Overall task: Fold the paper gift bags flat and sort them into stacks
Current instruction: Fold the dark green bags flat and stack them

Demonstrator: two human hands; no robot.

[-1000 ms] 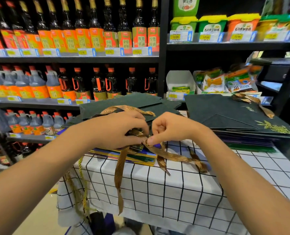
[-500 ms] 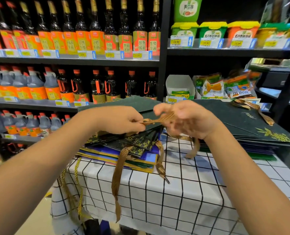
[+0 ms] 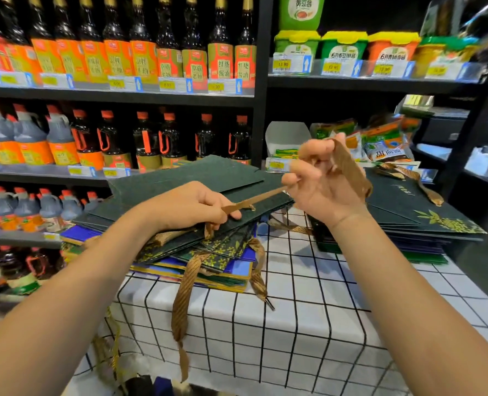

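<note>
A dark green paper gift bag [image 3: 197, 178] lies flat on top of the left stack [image 3: 208, 261] of green, blue and gold-edged bags. My left hand [image 3: 191, 207] grips its near edge where a gold ribbon handle [image 3: 254, 200] comes out of an eyelet. My right hand [image 3: 325, 178] is raised above the table, pinches that ribbon and pulls it taut, with the loose end draped over its fingers. A second stack of flat dark green bags [image 3: 417, 215] lies to the right.
The stacks rest on a table with a white, black-gridded cloth [image 3: 308, 324]. More gold ribbons [image 3: 182, 304] hang over its front edge. Shop shelves of sauce bottles [image 3: 140, 61] and packets [image 3: 379, 144] stand close behind.
My right hand has risen up and to the right, drawing the gold ribbon out taut from the bag. My left hand has stayed on the bag's edge.
</note>
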